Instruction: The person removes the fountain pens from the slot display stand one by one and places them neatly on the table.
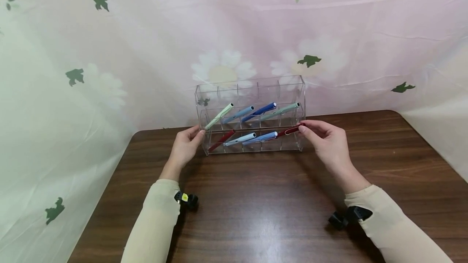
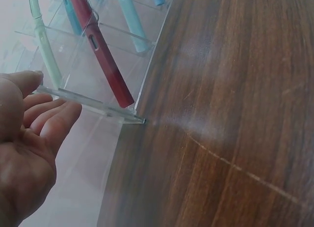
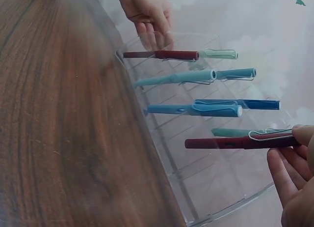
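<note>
A clear acrylic pen rack [image 1: 252, 88] with tiered compartments stands at the back of the table. My left hand [image 1: 185, 146] grips the rack's left side panel, thumb on one face and fingers on the other, as the left wrist view shows. With thumb and fingers, my right hand [image 1: 330, 143] pinches the cap end of a dark red pen [image 3: 221, 143] at the rack's lower right. That pen slants over the front tier, its other end pointing left. Another red pen [image 2: 105, 60] leans in the lower left compartment, with a light blue pen [image 1: 239, 139] and a blue pen [image 1: 260, 138] between the two.
On the rack's upper row lean a pale green pen [image 1: 219, 116], a grey-blue pen [image 1: 238, 114], a dark blue pen [image 1: 258, 112] and a grey-green pen [image 1: 280, 111]. A patterned cloth [image 1: 164, 52] hangs close behind the rack. The brown wooden table [image 1: 234, 198] extends in front.
</note>
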{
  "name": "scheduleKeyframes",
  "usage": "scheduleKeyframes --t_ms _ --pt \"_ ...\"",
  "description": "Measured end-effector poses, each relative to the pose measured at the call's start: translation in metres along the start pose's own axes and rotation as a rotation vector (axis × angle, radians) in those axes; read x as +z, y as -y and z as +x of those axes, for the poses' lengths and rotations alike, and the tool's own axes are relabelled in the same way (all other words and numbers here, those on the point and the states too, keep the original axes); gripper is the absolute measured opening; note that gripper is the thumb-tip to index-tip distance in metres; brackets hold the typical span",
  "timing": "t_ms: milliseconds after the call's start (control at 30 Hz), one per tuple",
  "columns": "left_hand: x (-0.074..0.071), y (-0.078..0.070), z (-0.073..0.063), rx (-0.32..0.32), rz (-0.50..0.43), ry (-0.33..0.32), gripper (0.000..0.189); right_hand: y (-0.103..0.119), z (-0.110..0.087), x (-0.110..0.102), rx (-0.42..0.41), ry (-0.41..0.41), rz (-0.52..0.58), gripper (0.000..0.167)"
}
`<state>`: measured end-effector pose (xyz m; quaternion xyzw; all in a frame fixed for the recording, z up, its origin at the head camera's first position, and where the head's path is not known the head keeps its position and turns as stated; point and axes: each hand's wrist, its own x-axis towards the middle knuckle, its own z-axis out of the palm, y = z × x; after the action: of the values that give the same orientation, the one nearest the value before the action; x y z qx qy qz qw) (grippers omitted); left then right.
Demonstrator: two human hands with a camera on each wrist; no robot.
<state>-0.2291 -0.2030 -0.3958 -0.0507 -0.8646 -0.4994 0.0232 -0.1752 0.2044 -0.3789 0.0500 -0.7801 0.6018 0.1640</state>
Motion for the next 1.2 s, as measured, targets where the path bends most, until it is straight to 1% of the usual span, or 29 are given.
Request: scheduleKeyframes --t_ms 167,300,367,433,567,700,833,867,933,1000,1200 --pt "0.0 0.001 -0.001 -0.01 0.0 0.012 0.052 0.005 0.001 -0.005 -0.002 -0.015 0.003 0.035" --pt "0.001 0.003 0.001 0.004 -0.011 0.014 0.05 0.009 0.001 -0.01 -0.001 -0.034 0.014 0.035" --pt "0.001 0.004 0.002 0.011 -0.012 0.013 0.049 0.012 0.001 -0.012 -0.003 -0.043 0.035 0.034" --pt "0.002 0.005 0.002 0.011 -0.013 0.013 0.048 0.015 0.002 -0.015 -0.006 -0.051 0.088 0.032" --pt "0.001 0.004 0.003 0.01 -0.027 0.018 0.049 0.021 0.002 -0.02 -0.041 -0.066 0.177 0.025" --pt "0.0 0.005 0.002 0.01 -0.035 0.028 0.051 0.026 0.002 -0.024 -0.089 -0.073 0.193 0.024" --pt "-0.002 0.008 -0.001 -0.012 -0.036 0.04 0.052 0.03 0.001 -0.027 -0.12 -0.073 0.163 0.026" --pt "-0.002 0.009 -0.002 -0.02 -0.042 0.042 0.053 0.031 0.001 -0.028 -0.127 -0.074 0.142 0.025" --pt "-0.002 0.011 -0.004 -0.016 -0.047 0.055 0.053 0.032 0.001 -0.03 -0.142 -0.082 0.072 0.024" --pt "-0.001 0.013 -0.004 -0.012 -0.056 0.063 0.053 0.033 0.002 -0.033 -0.146 -0.092 0.026 0.023" --pt "-0.002 0.014 -0.001 -0.003 -0.07 0.079 0.059 0.037 0.005 -0.041 -0.133 -0.097 0.014 0.025"
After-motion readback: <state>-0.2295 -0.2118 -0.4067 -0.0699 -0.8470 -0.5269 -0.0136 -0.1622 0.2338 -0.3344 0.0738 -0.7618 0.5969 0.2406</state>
